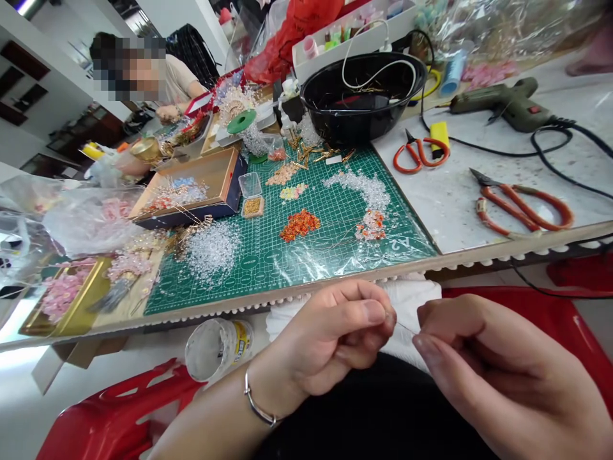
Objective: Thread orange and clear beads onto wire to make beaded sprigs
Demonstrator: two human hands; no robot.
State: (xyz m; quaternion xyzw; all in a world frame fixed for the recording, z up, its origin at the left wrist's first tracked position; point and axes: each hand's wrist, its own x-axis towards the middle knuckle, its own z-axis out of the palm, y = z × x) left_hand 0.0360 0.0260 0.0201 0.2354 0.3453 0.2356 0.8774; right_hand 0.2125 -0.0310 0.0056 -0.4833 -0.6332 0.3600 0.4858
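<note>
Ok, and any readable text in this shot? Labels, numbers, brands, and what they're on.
"A2": on the green cutting mat, near its right corner.
Grid numbers along the mat's edge: too small to read.
Label on the white bottle: yellow and white, too blurred to read.
Small bottles in the white tray: too small to read.

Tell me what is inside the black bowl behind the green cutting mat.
The black bowl holds a white cord and a red piece; its near wall hides the bottom.
</note>
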